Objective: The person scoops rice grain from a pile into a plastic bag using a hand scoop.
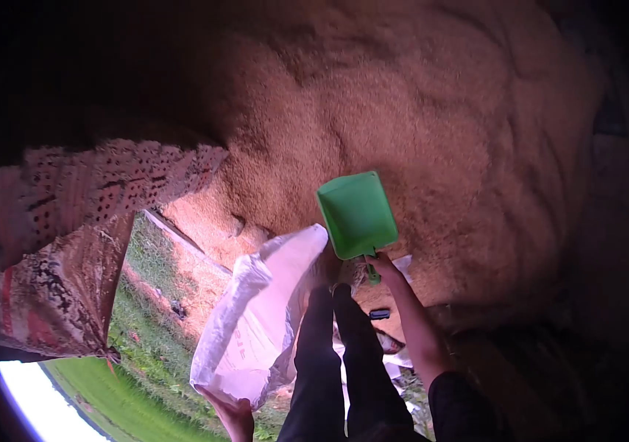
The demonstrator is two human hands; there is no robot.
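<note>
no word, brand or number can be read with certainty. the open white sack [261, 313] bears a short row of faint reddish characters on its pale surface, running lengthwise down it; they are too blurred and too steeply angled to make out. lighter, smaller marks near that row are also illegible. on the stained sack [42, 306] hanging at the left, beneath the brick wall [101, 184], red and dark patches show, too smeared to tell whether they are print.
</note>
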